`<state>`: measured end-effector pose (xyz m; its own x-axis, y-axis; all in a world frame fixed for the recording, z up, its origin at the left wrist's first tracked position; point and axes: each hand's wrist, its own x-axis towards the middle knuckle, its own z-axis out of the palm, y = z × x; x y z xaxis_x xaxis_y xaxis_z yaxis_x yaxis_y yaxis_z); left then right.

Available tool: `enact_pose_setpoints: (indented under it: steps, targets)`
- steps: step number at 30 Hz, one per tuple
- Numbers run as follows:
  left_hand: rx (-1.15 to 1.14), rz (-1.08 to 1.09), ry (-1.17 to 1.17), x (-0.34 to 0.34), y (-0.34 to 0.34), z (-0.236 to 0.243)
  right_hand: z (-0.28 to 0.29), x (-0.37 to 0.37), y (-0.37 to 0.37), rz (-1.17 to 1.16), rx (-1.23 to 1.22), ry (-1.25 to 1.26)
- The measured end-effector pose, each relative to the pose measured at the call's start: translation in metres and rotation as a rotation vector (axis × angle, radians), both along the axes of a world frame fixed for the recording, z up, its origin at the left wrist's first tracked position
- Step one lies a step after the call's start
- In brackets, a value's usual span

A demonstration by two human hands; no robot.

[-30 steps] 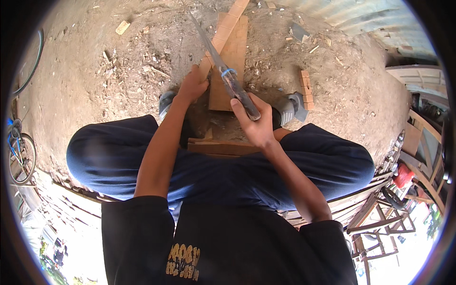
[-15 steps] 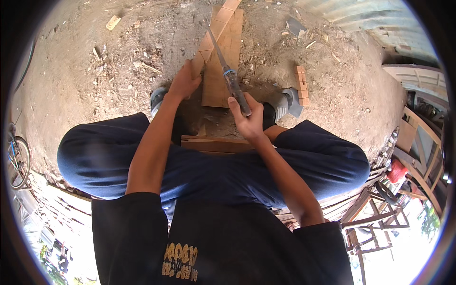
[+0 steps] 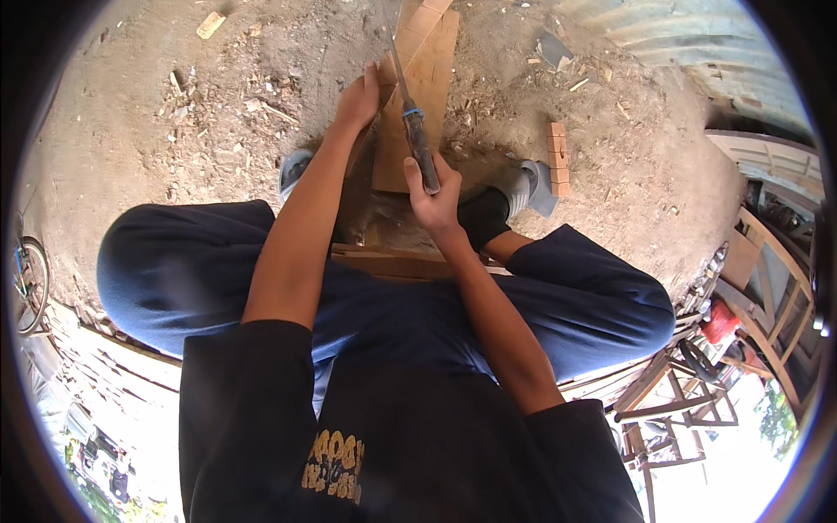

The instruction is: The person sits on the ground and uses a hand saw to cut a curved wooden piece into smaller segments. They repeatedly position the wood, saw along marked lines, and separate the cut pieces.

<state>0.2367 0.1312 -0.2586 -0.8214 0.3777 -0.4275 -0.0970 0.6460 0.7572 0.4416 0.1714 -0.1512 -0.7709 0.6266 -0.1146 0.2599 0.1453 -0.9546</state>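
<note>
Okay, headcount: two hands, so one saw (image 3: 417, 139) in the right fingers (image 3: 448, 179) and one marked wooden strip (image 3: 424, 24) at the left fingers (image 3: 372, 78). There's one wide board (image 3: 438, 65) between and beyond both sets. Two shoes: one (image 3: 295, 166) just below the left fingers, one (image 3: 532, 185) right of the right ones. Further right, one notched block (image 3: 558, 159). Far left of the fingers, one bicycle (image 3: 21, 261).
</note>
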Motion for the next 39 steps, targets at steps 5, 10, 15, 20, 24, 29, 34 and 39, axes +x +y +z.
enact_pose_setpoints:
  steps: [5,10,15,20,24,29,34,39]
  targets:
    - [-0.181,-0.062,0.053,0.001,0.009,-0.008,0.002,0.008,0.0,0.008,-0.02,-0.039]
    - [-0.192,0.004,0.099,0.004,0.012,-0.024,0.002,0.008,-0.009,-0.028,0.041,-0.084]
    - [-0.244,-0.146,0.133,0.006,0.01,-0.011,0.011,-0.01,-0.011,-0.008,0.092,-0.113]
    - [-0.192,0.028,0.044,0.006,0.013,0.012,0.009,0.024,-0.024,-0.072,0.031,-0.077]
    - [-0.213,0.049,0.046,0.008,0.015,0.006,0.014,0.029,-0.014,-0.013,0.02,-0.129]
    - [-0.191,0.009,0.067,0.006,0.014,0.006,0.006,-0.02,-0.007,-0.083,-0.142,-0.074]
    - [-0.205,0.04,0.021,0.007,0.013,0.014,0.009,0.024,-0.013,-0.025,-0.005,-0.1]
    - [-0.202,-0.007,0.112,0.007,0.014,-0.008,0.008,-0.001,0.004,0.006,-0.067,-0.13]
